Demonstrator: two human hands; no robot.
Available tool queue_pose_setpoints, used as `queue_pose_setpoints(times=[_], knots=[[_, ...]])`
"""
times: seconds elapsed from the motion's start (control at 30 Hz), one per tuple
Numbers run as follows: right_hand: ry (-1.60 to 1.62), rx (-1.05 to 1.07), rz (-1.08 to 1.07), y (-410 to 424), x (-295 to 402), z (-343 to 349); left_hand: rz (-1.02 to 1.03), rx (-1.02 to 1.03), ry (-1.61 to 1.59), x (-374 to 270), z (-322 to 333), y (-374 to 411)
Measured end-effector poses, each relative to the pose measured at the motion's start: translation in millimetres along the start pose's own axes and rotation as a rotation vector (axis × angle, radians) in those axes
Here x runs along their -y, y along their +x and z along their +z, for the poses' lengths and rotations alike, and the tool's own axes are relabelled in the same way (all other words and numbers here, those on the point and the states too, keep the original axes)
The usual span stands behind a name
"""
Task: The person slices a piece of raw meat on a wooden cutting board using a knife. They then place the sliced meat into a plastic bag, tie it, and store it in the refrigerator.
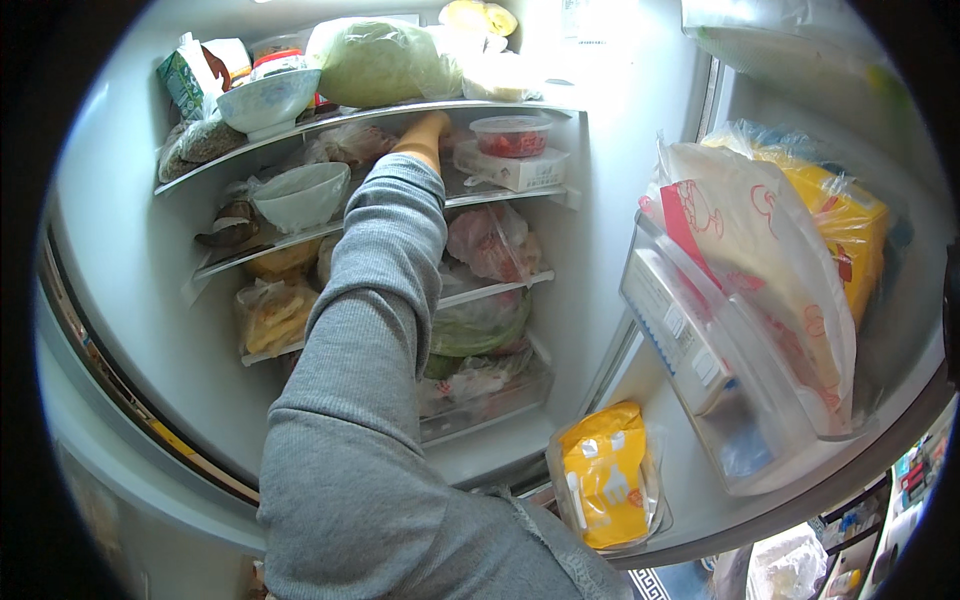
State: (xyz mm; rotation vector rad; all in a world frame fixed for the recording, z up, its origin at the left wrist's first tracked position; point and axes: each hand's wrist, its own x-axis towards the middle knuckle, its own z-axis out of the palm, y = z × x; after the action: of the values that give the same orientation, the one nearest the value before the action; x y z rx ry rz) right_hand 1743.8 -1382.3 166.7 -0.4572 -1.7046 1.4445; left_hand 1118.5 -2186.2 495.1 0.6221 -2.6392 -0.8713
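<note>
My left hand (433,129) reaches deep into an open refrigerator, just under its top shelf. Its fingers are hidden at the back, so what they touch does not show. Right of the wrist, a clear plastic tub (512,136) of red food sits on a white box (517,166). To the left lie a plastic-bagged item (349,142) and a white bowl (302,196) covered with film. Above the hand, a large pale green cabbage (375,64) in plastic wrap rests on the top shelf. My right hand is out of view.
A patterned bowl (268,103) stands near the top shelf's edge. Bagged food (491,240) and bagged greens (480,326) fill lower levels. At right, the open door's bin (750,420) holds bulging bags (757,247). A yellow packet (609,480) sits low on the door.
</note>
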Motion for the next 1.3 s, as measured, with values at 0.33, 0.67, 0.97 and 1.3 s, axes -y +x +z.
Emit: queue_pose_setpoints(times=[0.33,0.67,0.97,1.3], knots=[[-0.008,0.019,-0.008,6.4,-8.4,-6.4,0.01,-0.007,-0.209,0.5,-34.9,-72.8],[-0.073,0.087,-0.121,6.1,-25.0,-45.2,0.058,0.003,-0.072,-7.4,-45.8,-147.7],[-0.094,0.192,-0.122,24.6,-19.5,-76.9,0.506,-0.321,-0.13,-34.2,24.8,-271.6],[0.295,0.189,0.086,20.1,3.7,-105.0,0.457,-0.173,-0.067,-49.2,23.4,-257.9]])
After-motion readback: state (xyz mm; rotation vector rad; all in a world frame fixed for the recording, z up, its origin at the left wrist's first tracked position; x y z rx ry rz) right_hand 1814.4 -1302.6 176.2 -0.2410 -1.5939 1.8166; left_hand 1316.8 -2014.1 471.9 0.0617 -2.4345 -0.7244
